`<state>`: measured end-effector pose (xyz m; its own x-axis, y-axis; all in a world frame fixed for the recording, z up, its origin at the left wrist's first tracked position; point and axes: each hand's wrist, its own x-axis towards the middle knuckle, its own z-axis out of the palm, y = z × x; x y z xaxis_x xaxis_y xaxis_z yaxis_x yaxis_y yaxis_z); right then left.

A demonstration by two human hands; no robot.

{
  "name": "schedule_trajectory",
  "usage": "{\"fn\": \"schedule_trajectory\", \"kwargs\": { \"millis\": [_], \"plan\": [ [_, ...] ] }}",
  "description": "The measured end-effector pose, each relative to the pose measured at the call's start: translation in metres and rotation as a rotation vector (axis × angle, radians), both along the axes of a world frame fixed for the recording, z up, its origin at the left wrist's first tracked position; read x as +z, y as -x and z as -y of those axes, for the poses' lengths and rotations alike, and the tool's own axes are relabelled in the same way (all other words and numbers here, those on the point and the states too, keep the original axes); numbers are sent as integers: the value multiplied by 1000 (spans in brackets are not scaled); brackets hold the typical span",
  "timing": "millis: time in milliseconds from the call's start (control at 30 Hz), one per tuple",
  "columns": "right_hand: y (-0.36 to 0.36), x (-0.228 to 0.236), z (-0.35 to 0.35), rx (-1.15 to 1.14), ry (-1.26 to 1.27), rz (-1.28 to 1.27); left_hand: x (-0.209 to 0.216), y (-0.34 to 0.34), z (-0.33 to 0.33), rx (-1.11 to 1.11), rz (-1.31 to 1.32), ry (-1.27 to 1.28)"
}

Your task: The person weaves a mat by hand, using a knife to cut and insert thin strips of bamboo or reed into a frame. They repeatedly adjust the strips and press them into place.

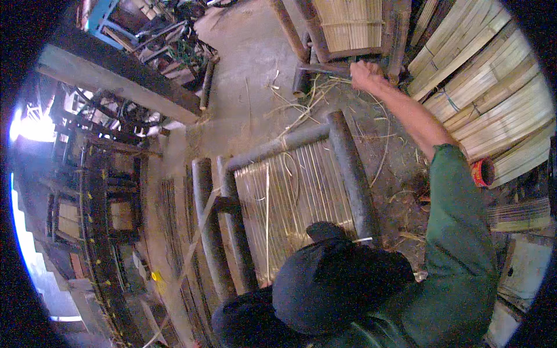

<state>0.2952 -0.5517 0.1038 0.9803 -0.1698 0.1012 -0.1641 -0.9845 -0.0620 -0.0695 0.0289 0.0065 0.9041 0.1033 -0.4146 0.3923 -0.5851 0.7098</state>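
My right hand (366,76) reaches far out at the upper right, its arm in a green sleeve (461,214). Its fingers are closed round one end of a long, dark, blade-like tool (325,70) that points left. Just beyond the hand stands a bamboo-framed piece with a slatted panel (351,26). In the middle lies a bamboo frame (351,162) of thick grey poles, filled with thin pale strips (301,185). One brighter strip (267,214) runs lengthwise over them. A dark, rounded, cap-like shape (336,284) covers the frame's near end. My left hand does not show.
Bundled split-bamboo slats (487,87) lie at the right, with a red round container (481,173) beside them. Loose bamboo strips (313,101) litter the floor. At the left are a thick beam (127,87), piled scraps (180,55) and dark furniture frames (98,214).
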Motion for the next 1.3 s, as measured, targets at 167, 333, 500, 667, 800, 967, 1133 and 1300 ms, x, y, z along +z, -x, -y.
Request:
{"fn": "schedule_trajectory", "kwargs": {
  "millis": [167,333,500,667,800,967,1133,1300],
  "plan": [
    [28,-18,-8,158,-88,110,-5,-25,8,-100,179,-168],
    [60,-36,-38,102,-440,-135,40,-105,55,-41,165,-95],
    [100,-42,-86,181,-635,170,65,-126,62,13,164,72],
    [115,-31,-159,300,-474,-17,107,-137,78,128,220,330],
    [122,-45,-227,676,-461,32,113,-136,72,230,46,412],
    [136,-43,-305,894,-404,-68,112,-111,65,321,-88,599],
    [105,-44,-309,983,-314,51,129,-92,62,279,-12,666],
    [14,-23,-232,379,-365,-135,150,-65,68,31,58,553]
  ]
}}
